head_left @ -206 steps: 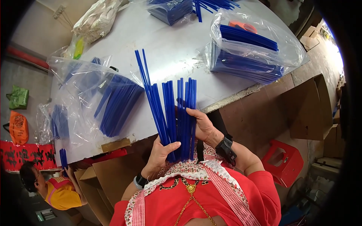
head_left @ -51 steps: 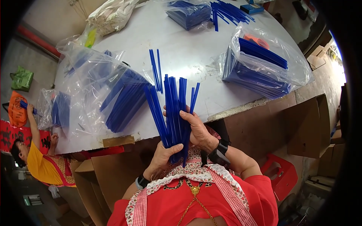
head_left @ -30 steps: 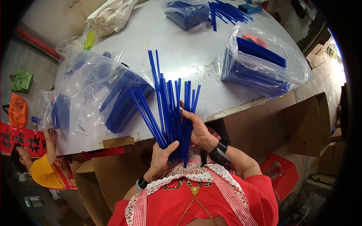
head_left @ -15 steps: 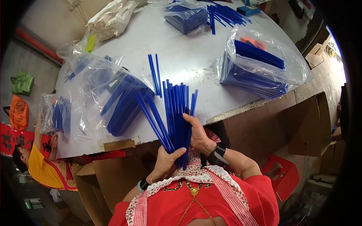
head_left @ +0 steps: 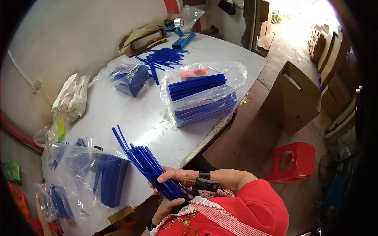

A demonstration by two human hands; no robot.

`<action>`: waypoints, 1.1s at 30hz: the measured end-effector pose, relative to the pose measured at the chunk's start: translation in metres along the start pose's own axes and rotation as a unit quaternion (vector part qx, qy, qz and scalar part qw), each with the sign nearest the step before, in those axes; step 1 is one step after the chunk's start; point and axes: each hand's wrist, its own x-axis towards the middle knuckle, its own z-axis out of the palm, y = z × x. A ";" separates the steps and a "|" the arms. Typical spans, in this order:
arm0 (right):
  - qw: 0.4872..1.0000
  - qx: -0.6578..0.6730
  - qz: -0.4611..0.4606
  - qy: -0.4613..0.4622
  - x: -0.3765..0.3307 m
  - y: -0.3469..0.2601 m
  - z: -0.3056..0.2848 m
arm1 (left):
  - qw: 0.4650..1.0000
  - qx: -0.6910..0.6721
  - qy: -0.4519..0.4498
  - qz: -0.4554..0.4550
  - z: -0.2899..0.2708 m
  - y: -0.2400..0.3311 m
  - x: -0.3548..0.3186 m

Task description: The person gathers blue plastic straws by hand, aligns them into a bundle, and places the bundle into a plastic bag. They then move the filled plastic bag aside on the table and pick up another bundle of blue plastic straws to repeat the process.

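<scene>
Holding the bundle of blue sticks [head_left: 147, 163] slantwise just above my apron [head_left: 214, 210], I have its lower end in my left hand [head_left: 170, 205], the thumb lying across it; how the rest of those fingers grip, I cannot tell. Higher up, my right hand [head_left: 179, 176] has its thumb over the front and its fingers curled behind, pressed firmly round the sticks.

Slipping is the likeliest trouble — the sticks look smooth, and if my right fingers loosen, the inner ones could slide down past my left. A couple of tips reach well beyond the rest, so a careless turn might snag them on the thin clear bag [head_left: 71, 167] at left, just beside the bundle, and fan everything out.

Farther over the pale surface [head_left: 145, 114], the fuller bag [head_left: 204, 94] sits near the worn edge; an elbow swung right could, I judge, nudge it floorward. Farthest off, loose sticks [head_left: 167, 57] lie crisscrossed — a knock there would scatter them, since nothing visible binds them.
</scene>
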 end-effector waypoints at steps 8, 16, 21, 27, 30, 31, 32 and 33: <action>0.972 -0.194 -0.122 0.048 -0.012 -0.061 0.025 | 0.995 0.031 -0.065 0.066 0.018 0.017 0.034; 0.302 -0.814 -0.469 0.166 -0.063 -0.252 0.125 | 0.966 0.031 -0.017 0.257 -0.016 0.047 0.007; 0.231 -0.913 -0.277 0.189 -0.076 -0.295 0.043 | 0.881 0.074 0.159 0.440 -0.050 0.062 -0.046; 0.276 -0.932 -0.034 0.232 -0.094 -0.291 -0.014 | 0.607 0.293 0.442 0.591 -0.059 0.126 -0.138; 0.278 -0.928 -0.028 0.248 -0.116 -0.307 -0.034 | 0.496 0.258 0.482 0.675 -0.065 0.176 -0.159; 0.285 -0.924 -0.031 0.253 -0.111 -0.311 -0.041 | 0.481 0.269 0.484 0.679 -0.075 0.190 -0.165; 0.285 -0.930 -0.034 0.229 -0.105 -0.313 -0.048 | 0.493 0.317 0.497 0.640 -0.085 0.199 -0.172; 0.293 -0.925 -0.035 0.239 -0.100 -0.310 -0.043 | 0.508 0.365 0.502 0.597 -0.095 0.208 -0.174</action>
